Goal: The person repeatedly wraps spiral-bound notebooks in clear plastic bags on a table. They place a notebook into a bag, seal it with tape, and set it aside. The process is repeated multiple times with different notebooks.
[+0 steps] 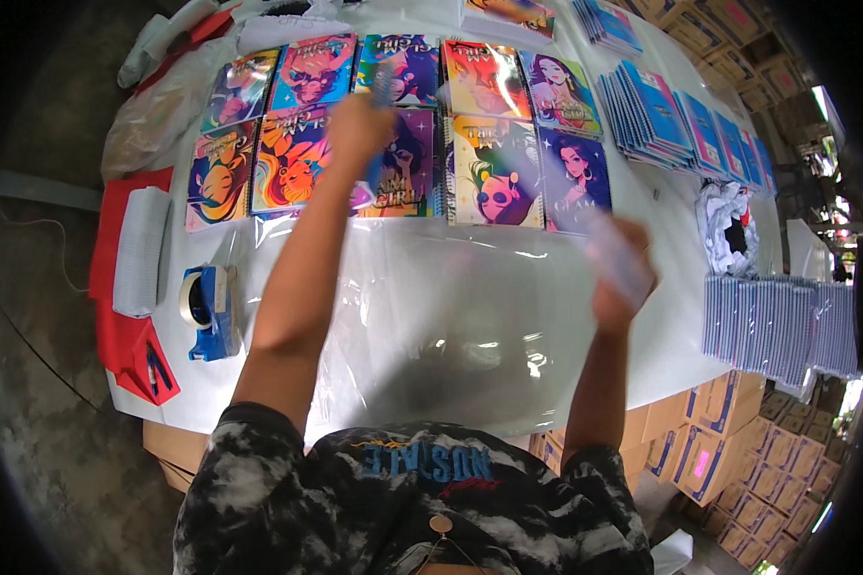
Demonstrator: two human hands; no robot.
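Two rows of spiral notebooks (pixel 304 75) with bright cartoon-character covers lie on the table, side by side. Over the middle columns reaches my left hand (pixel 360 129), closed and blurred by motion. A narrow bluish edge (pixel 382 88) shows at its fingers; I cannot make out what it belongs to. To the right of the rows, above the table, my right hand (pixel 626 273) is closed around a pale, flat thing (pixel 616 254), too smeared to name. The nearest cover below that hand is a purple notebook (pixel 573 177) with a dark-haired figure.
A blue tape dispenser (pixel 216 311) stands left of my left forearm. Further left are a red sheet (pixel 115 225), a white stack (pixel 144 251) and pens (pixel 153 367). Blue notebooks (pixel 642 110) and grey-edged stacks (pixel 758 326) line the right side. Clear plastic covers the tabletop (pixel 431 316).
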